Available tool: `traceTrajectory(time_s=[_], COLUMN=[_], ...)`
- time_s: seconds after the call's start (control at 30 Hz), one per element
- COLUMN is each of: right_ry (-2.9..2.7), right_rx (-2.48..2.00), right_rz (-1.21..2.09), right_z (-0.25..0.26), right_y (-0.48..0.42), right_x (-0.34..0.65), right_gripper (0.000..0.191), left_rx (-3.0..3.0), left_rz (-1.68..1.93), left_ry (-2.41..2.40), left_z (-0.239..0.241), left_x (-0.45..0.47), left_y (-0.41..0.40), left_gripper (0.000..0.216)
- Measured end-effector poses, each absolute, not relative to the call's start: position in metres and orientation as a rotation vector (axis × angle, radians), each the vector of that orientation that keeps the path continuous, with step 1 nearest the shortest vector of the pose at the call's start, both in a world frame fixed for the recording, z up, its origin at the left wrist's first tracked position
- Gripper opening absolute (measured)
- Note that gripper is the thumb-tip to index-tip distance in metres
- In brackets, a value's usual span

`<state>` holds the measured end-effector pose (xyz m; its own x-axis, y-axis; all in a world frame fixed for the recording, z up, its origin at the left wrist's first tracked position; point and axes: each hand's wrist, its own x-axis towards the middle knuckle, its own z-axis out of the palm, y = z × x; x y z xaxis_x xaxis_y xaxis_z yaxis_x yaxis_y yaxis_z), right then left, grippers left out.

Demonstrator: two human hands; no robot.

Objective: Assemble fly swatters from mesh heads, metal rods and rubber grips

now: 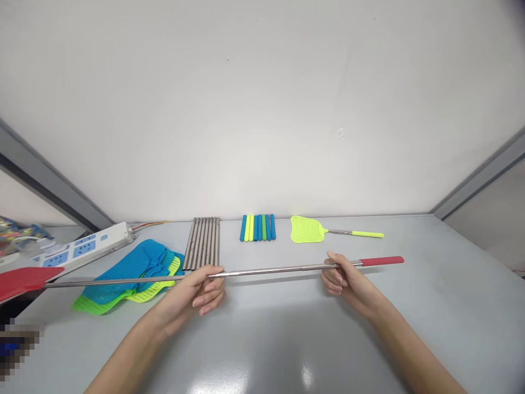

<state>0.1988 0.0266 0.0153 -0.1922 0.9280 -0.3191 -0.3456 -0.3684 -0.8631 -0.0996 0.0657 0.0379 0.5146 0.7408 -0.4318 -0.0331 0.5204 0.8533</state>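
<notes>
Red fly swatter (262, 270), rod fully extended, held level above the desk (430, 306) front-centre. Left hand (203, 290) pinches the steel rod mid-length; right hand (342, 276) pinches it just beside the red grip. Red head overhangs the left edge. Blue and green swatter heads (131, 276) lie under the rod, left; steel rods (204, 242) behind.

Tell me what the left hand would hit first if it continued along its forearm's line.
Probably the row of blue and green grips farther back; the left hand, holding the steel rod, aims just right of the bundled metal tubes. Depth is hard to judge.
</notes>
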Motion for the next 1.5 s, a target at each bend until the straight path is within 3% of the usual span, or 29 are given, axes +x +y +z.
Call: traceTrajectory(time_s=[0.13,0.23,0.33,0.57,1.13,1.5], right_ry=[-0.917,-0.91,-0.838,-0.692,-0.469,-0.729], right_rx=[-1.024,-0.957,-0.854,-0.823,-0.869,-0.972], right_rz=[1.82,1.927,2.036,1.873,1.508,1.655], right_z=[0.015,0.012,0.01,0.003,-0.014,-0.006], right_y=[0.018,0.009,0.003,0.01,0.03,0.02], right_x=[0.18,0.158,0.144,0.155,0.186,0.168], right_gripper=[0.037,0.02,0.022,0.01,0.011,0.019], left_rx=[1.001,1.069,1.085,1.118,0.977,1.043], left_rz=[0.489,0.425,0.413,0.538,1.005,0.92], left_ry=[0.863,0.84,0.873,0.951,1.029,0.999], left_z=[0.041,0.043,0.044,0.046,0.031,0.013], left_x=[-0.085,-0.071,-0.061,-0.065,-0.09,-0.071], left_y=[0.057,0.046,0.038,0.041,0.062,0.054], left_gripper=[0.038,0.039,0.039,0.035,0.02,0.024])
